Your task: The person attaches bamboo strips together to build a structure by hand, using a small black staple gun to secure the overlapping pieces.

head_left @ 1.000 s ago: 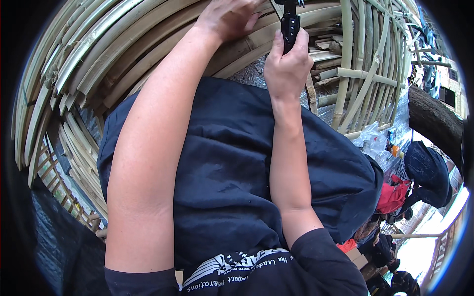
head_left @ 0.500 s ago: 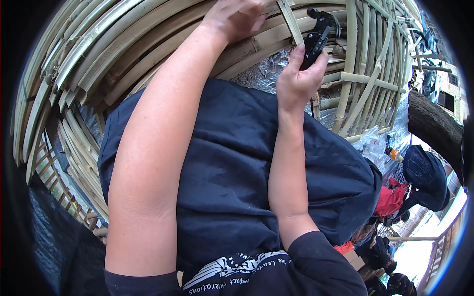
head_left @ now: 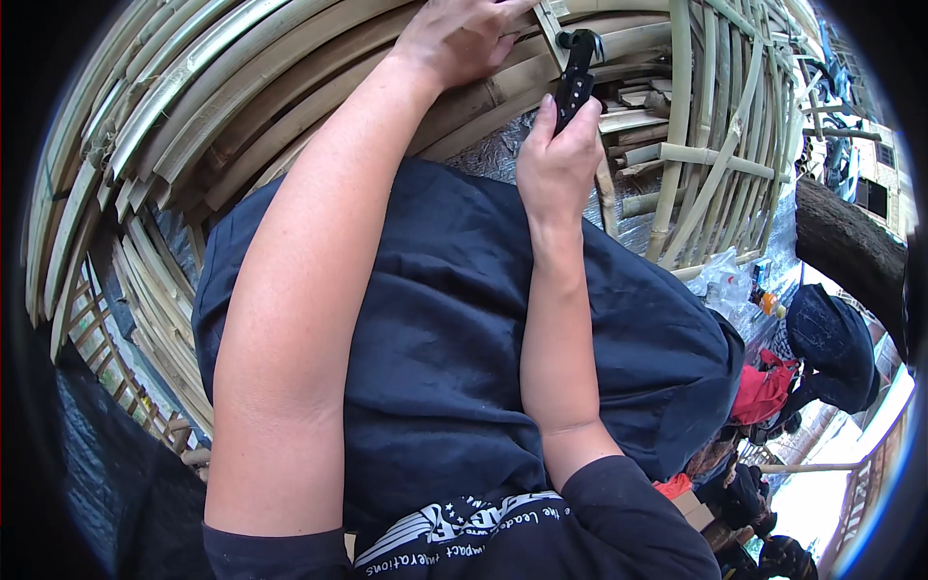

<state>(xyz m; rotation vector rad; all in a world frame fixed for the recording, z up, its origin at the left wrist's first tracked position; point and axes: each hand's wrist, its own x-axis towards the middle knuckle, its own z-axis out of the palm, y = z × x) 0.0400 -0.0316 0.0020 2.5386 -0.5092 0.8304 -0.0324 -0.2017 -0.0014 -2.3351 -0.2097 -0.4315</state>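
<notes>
My right hand is wrapped round the black handle of a small hammer-like multi-tool. The tool points away from me, its head close to a narrow upright bamboo strip. At the top edge, my left hand reaches over the split bamboo lengths, its fingers drawn together beside that strip. The frame edge partly cuts off those fingertips, and whatever they pinch is too small to make out. Dark blue cloth covers my lap below both hands.
A bamboo lattice stands to the right over silvery sheeting. Farther right are a clear plastic bag, a red cloth item, a dark bag-like bundle and a thick trunk. Curved bamboo strips are stacked at left.
My right hand has moved left with the multi-tool, bringing its head beside the narrow bamboo strip. The left hand stays nearly in place, its fingers near the strip.
</notes>
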